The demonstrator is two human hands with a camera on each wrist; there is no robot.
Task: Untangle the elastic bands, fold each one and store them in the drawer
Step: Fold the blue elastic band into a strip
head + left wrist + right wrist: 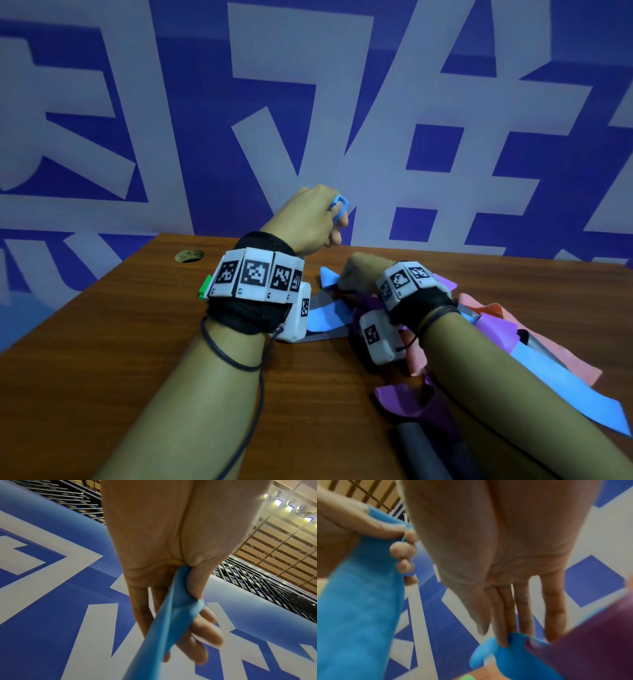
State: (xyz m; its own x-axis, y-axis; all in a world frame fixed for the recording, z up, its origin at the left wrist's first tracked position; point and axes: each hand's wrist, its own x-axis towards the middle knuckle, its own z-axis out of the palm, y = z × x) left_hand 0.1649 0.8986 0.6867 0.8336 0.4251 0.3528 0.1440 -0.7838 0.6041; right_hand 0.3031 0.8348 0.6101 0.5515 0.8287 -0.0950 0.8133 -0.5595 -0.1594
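My left hand is raised above the table's far edge and grips a light blue elastic band. A small loop of it sticks out past the fingers, and the rest runs down tight toward the pile. My right hand is low on the tangle of blue, purple, pink and grey bands. Its fingers point straight down, and their tips are hidden among a blue fold and a purple band. No drawer is in view.
The bands lie on the right half of a brown wooden table. A round cable hole is at the table's far left. A blue and white banner wall stands right behind the far edge. A dark grey roll lies near the front.
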